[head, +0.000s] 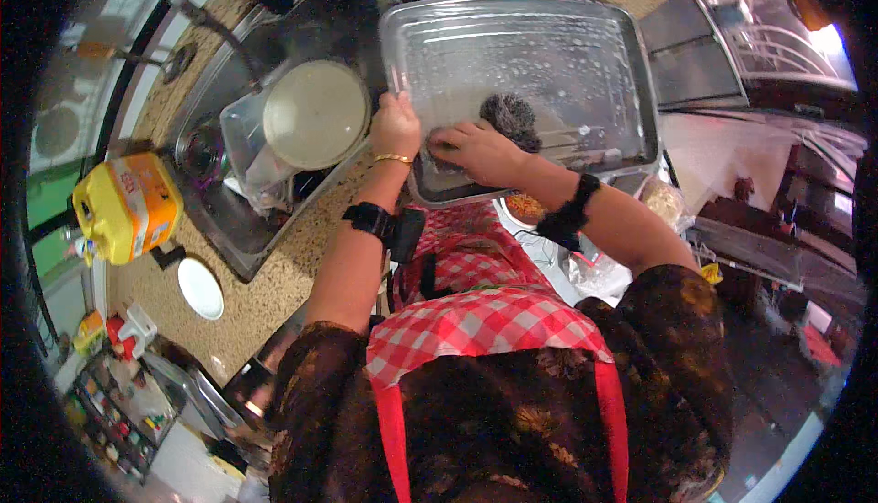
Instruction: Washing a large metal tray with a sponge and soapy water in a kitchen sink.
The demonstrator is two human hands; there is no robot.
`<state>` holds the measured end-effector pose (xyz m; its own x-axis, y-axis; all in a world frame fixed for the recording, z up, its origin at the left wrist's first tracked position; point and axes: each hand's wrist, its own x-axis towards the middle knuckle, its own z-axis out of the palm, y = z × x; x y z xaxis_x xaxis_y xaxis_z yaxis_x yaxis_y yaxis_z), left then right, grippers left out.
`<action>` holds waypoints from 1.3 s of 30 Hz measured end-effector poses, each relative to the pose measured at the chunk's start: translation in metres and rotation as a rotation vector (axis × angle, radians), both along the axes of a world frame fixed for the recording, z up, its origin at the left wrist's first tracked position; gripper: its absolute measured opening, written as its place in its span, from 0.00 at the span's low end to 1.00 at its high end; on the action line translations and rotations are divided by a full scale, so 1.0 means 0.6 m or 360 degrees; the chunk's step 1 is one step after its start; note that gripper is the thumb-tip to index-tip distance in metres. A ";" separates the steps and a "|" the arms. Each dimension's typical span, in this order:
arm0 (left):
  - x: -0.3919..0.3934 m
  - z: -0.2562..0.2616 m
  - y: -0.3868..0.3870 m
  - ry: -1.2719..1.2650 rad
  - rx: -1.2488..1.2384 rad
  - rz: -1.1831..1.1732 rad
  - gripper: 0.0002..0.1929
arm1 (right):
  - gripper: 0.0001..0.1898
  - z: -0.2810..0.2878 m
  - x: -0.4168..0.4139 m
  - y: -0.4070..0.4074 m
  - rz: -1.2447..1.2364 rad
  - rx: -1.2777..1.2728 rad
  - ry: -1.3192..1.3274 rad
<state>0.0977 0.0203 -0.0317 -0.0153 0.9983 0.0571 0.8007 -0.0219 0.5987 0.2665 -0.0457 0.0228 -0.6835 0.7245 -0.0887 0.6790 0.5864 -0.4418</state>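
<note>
A large rectangular metal tray, wet with droplets and suds, is tilted up in front of me beside the sink. My left hand grips its left rim. My right hand lies inside the tray near its lower left corner, fingers bent over a dark pad that is mostly hidden beneath them. Just above the right hand, a dark scrubber of coarse, curly material rests against the tray's surface.
At left, the steel sink holds a clear plastic container and a round pale lid or plate. A yellow jug and a white oval dish stand on the granite counter. Below the tray sits a bowl of orange food.
</note>
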 end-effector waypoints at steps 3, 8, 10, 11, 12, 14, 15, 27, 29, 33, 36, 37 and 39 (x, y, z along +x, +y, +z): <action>0.005 0.016 -0.001 0.0026 -0.0071 0.0010 0.18 | 0.18 0.012 0.134 -0.036 0.0141 -0.0027 0.0153; 0.013 0.027 -0.004 -0.0005 -0.0063 -0.0026 0.18 | 0.16 -0.003 0.351 -0.009 -0.1398 0.0107 -0.0484; 0.019 0.025 -0.001 -0.0035 -0.0041 -0.0057 0.18 | 0.16 -0.043 0.361 0.007 -0.1686 0.0148 -0.0748; 0.022 0.025 0.000 -0.0027 -0.0045 -0.0056 0.18 | 0.15 -0.077 0.330 0.011 -0.1572 0.0213 -0.0387; 0.007 0.020 -0.002 0.0003 -0.0063 -0.0002 0.18 | 0.13 -0.044 0.230 0.025 -0.1318 0.0299 -0.0274; 0.010 0.024 -0.005 0.0024 -0.0094 0.0010 0.18 | 0.14 -0.065 0.105 0.011 -0.0921 0.0461 -0.0265; 0.007 0.024 -0.006 0.0039 -0.0112 0.0034 0.18 | 0.14 -0.049 0.038 0.006 -0.0829 0.0177 -0.0219; 0.014 0.026 -0.004 -0.0018 -0.0052 0.0025 0.17 | 0.12 -0.101 0.200 0.112 -0.1121 0.0574 -0.0586; 0.004 0.019 -0.004 -0.0022 -0.0045 0.0046 0.17 | 0.14 -0.061 0.071 0.051 -0.0691 0.0251 -0.0395; 0.015 0.042 0.000 0.0003 -0.0148 0.0034 0.16 | 0.15 -0.042 0.097 0.042 -0.0810 0.0263 -0.0195; 0.013 0.036 -0.003 -0.0026 -0.0150 0.0044 0.16 | 0.12 -0.045 0.122 0.080 -0.1114 0.0041 -0.0467; 0.012 0.032 -0.002 -0.0052 -0.0126 0.0062 0.16 | 0.11 -0.050 0.101 0.062 -0.0871 0.0059 -0.0420; 0.010 0.028 0.000 -0.0050 -0.0113 0.0072 0.16 | 0.11 -0.039 0.074 0.026 -0.0728 0.0246 -0.0226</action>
